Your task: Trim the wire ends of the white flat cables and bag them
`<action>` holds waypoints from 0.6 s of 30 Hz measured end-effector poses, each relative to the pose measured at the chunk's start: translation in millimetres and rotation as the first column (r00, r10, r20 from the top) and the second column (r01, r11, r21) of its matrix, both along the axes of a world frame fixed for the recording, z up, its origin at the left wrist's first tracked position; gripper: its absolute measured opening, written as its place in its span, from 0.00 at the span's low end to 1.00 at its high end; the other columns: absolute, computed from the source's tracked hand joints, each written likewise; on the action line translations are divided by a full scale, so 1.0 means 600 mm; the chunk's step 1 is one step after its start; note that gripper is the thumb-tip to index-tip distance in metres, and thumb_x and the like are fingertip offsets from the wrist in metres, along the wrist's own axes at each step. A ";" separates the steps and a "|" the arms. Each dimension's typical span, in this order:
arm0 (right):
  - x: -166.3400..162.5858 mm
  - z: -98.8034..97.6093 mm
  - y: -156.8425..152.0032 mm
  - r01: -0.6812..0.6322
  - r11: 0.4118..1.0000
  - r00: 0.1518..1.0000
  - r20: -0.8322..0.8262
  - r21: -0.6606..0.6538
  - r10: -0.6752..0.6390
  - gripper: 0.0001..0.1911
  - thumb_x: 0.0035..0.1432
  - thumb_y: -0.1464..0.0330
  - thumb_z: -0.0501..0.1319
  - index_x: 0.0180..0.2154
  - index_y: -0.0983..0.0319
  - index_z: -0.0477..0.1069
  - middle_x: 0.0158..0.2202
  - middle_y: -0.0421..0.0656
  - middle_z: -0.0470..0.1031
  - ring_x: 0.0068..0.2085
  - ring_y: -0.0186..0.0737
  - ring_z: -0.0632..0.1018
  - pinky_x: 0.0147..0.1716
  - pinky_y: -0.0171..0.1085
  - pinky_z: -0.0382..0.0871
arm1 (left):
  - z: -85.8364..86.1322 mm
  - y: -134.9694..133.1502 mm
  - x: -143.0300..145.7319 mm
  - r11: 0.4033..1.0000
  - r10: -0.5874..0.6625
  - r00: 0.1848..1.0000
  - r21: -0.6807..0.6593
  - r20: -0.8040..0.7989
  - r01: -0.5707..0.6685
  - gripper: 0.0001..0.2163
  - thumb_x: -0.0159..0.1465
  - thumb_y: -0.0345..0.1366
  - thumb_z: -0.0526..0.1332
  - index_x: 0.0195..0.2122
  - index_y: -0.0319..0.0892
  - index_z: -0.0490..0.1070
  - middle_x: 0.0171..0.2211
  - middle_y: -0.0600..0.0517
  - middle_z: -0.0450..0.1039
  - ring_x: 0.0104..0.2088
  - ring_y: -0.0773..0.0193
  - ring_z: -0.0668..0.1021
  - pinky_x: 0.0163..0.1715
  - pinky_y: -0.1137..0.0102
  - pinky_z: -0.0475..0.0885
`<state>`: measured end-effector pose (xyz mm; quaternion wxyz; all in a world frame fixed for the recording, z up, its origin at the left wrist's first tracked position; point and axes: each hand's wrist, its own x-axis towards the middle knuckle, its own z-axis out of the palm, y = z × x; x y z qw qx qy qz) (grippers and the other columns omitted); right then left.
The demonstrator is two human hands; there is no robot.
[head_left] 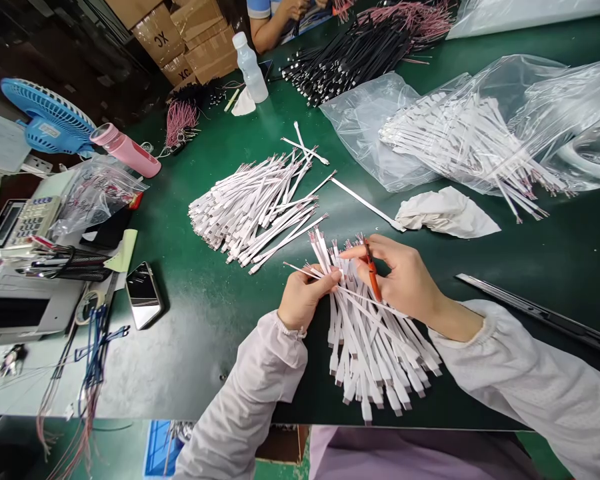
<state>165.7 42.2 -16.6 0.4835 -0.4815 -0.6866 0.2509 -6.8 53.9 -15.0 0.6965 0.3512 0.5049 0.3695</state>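
Note:
My left hand (305,293) pinches a white flat cable near its stripped end, above a pile of the same kind. My right hand (410,277) is closed around a small orange-handled tool (373,277), its dark tip pointing away from me; its exact kind I cannot make out. The fingertips of both hands are close together over the wire ends. Under them, the pile of white cables (367,353) fans toward me, plugs nearest the table edge. Beyond my left hand lies a second heap of white cables (250,207), with a few loose ones at its far side.
Clear bags of white cables (445,133), a crumpled white cloth (447,212) and a dark metal rail (535,310) lie to the right. Black cables (350,53) are heaped at the back, near another person's arm (275,27). A phone (144,295), pink bottle (126,151) and blue fan (47,120) are left.

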 end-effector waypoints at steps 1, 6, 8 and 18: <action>0.000 0.000 0.000 -0.003 1.000 1.000 0.000 0.002 0.003 0.12 0.53 0.77 0.57 0.36 0.61 0.77 0.28 0.40 0.70 0.27 0.36 0.73 0.27 0.35 0.67 | -0.001 0.000 0.000 1.000 0.003 1.000 0.003 -0.002 -0.003 0.15 0.44 0.41 0.76 0.25 0.35 0.76 0.23 0.55 0.71 0.25 0.73 0.70 0.30 0.74 0.68; -0.003 0.004 -0.001 0.043 0.999 0.999 -0.027 -0.021 -0.044 0.12 0.56 0.75 0.57 0.38 0.62 0.78 0.29 0.42 0.72 0.27 0.35 0.72 0.27 0.35 0.67 | -0.002 0.000 0.001 0.999 0.028 1.000 0.040 -0.010 -0.028 0.17 0.46 0.46 0.74 0.27 0.36 0.77 0.33 0.49 0.76 0.25 0.74 0.70 0.21 0.76 0.67; -0.004 0.008 0.001 0.061 0.998 0.997 -0.051 -0.035 -0.063 0.13 0.58 0.74 0.57 0.41 0.61 0.78 0.31 0.42 0.73 0.29 0.36 0.73 0.30 0.36 0.68 | -0.004 0.000 0.002 0.998 0.012 1.000 0.055 -0.008 -0.011 0.18 0.46 0.47 0.73 0.27 0.36 0.76 0.37 0.48 0.77 0.24 0.75 0.69 0.19 0.77 0.67; -0.004 0.023 0.023 0.086 0.994 0.993 -0.076 -0.062 -0.091 0.17 0.58 0.72 0.57 0.47 0.59 0.77 0.32 0.42 0.71 0.32 0.37 0.73 0.35 0.38 0.69 | -0.016 -0.007 0.011 0.981 -0.002 0.995 0.192 -0.103 0.022 0.17 0.48 0.44 0.73 0.29 0.38 0.70 0.25 0.56 0.71 0.20 0.74 0.72 0.22 0.76 0.72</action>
